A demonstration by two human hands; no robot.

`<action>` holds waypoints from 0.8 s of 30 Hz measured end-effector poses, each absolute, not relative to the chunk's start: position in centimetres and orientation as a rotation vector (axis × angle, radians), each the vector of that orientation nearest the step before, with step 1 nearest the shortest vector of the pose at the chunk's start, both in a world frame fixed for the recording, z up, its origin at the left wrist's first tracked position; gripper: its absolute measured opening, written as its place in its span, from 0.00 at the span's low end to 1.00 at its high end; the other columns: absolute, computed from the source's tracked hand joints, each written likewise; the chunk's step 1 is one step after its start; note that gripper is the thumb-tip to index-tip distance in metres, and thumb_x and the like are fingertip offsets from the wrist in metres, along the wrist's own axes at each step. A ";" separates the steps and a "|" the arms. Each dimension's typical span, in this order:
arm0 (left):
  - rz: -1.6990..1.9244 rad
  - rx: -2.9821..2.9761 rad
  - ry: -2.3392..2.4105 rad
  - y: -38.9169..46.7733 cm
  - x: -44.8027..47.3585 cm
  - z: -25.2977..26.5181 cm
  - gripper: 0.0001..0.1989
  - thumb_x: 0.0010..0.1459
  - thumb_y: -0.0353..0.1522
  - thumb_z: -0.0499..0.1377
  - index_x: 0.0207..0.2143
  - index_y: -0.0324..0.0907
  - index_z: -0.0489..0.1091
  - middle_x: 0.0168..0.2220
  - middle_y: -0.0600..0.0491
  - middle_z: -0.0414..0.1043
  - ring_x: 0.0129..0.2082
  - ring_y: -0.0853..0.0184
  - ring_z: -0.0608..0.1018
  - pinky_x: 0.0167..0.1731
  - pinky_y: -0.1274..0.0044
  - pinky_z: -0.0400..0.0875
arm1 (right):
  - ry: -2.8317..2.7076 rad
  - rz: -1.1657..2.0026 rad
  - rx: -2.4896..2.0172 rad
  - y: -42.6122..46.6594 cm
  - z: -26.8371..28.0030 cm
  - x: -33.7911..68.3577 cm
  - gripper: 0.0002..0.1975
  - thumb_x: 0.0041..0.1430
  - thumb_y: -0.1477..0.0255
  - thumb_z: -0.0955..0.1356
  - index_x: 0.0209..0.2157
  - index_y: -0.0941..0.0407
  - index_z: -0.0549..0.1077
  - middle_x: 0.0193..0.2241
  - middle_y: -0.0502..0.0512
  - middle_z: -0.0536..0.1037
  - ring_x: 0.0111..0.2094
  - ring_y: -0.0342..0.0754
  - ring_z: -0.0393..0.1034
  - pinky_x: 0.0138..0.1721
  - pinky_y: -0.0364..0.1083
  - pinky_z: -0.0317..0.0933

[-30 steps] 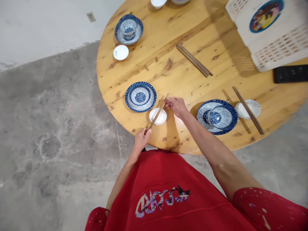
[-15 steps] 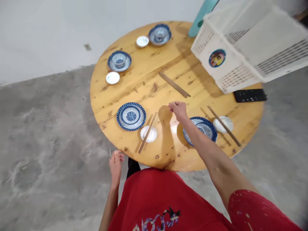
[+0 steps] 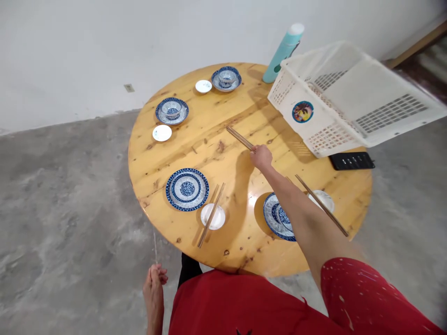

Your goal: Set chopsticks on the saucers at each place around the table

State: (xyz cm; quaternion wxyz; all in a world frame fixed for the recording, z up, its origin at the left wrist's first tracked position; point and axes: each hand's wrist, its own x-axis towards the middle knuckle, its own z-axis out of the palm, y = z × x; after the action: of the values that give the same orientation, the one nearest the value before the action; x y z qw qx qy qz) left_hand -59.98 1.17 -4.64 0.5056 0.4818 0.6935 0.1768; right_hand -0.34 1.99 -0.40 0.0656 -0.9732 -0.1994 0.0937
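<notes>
My right hand [image 3: 261, 157] reaches over the middle of the round wooden table [image 3: 195, 153], its fingers closed around the near ends of a bunch of brown chopsticks [image 3: 239, 137]. Those chopsticks still lie along the tabletop. Under my right forearm is a blue-and-white plate [image 3: 274, 227] with a bowl, partly hidden. Beside it, chopsticks [image 3: 321, 204] rest across a small white dish [image 3: 324, 200]. My left hand [image 3: 154, 284] hangs off the table's near left edge, fingers loosely bent and apart, nothing visible in it.
Another plate [image 3: 168, 186] sits at the near left, beside a white saucer [image 3: 218, 218] bearing chopsticks [image 3: 211, 215]. Two bowl-on-plate settings [image 3: 186, 111] [image 3: 226, 87] stand farther back. On the right are a white basket [image 3: 282, 88], a turquoise bottle [image 3: 281, 56] and a black phone-like slab [image 3: 351, 161].
My right hand has come down onto the bunched chopsticks and closed on their ends. My left hand has dropped away from the table edge. The view has tilted upward.
</notes>
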 end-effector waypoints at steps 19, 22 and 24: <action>0.400 1.071 1.769 2.3 -57.3 -3.1 0.42 0.41 0.68 0.58 0.36 0.39 0.74 0.27 0.50 0.75 0.24 0.63 0.74 0.28 0.70 0.72 | -0.721 0.336 -3.049 3.0 -0.9 0.5 0.18 0.68 0.72 0.60 0.54 0.60 0.75 0.52 0.68 0.70 0.45 0.58 0.73 0.46 0.51 0.64; 0.400 1.076 1.765 2.3 -57.3 -3.2 0.41 0.42 0.68 0.58 0.36 0.39 0.74 0.27 0.50 0.75 0.24 0.63 0.74 0.27 0.70 0.72 | -0.710 0.326 -3.061 3.2 -0.9 0.5 0.18 0.68 0.71 0.60 0.53 0.59 0.75 0.51 0.67 0.70 0.45 0.58 0.72 0.45 0.51 0.64; 0.397 1.084 1.764 2.3 -57.3 -3.1 0.41 0.42 0.68 0.58 0.36 0.39 0.74 0.27 0.50 0.75 0.24 0.63 0.74 0.27 0.70 0.72 | -0.708 0.333 -3.064 3.3 -0.9 0.6 0.17 0.68 0.71 0.61 0.52 0.59 0.75 0.51 0.67 0.71 0.46 0.58 0.72 0.46 0.51 0.65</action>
State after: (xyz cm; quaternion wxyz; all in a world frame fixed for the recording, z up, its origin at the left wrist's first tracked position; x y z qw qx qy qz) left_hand -57.29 2.25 -3.15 0.4942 0.4471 0.7274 0.1637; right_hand 0.59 3.30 -0.93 -0.0104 -0.9689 -0.2239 0.1052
